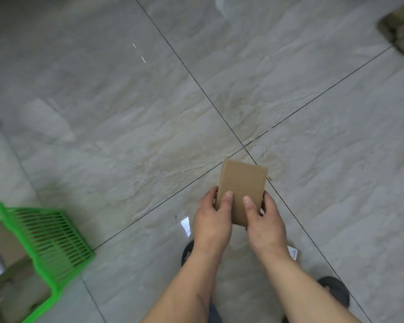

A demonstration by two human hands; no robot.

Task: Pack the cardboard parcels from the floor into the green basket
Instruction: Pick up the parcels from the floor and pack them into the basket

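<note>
A small flat cardboard parcel (242, 183) is held above the floor in the lower middle of the head view. My left hand (212, 220) grips its left side with the thumb on top. My right hand (264, 222) grips its right side the same way. The green basket (56, 238) stands at the lower left with slatted plastic walls, and cardboard parcels (7, 245) lie inside it. Another cardboard parcel (399, 31) lies blurred on the floor at the top right.
The floor is glossy grey tile with dark joints crossing near the held parcel. My two dark shoes (335, 291) show beside my forearms. A small white slip (292, 252) lies on the floor by my right wrist.
</note>
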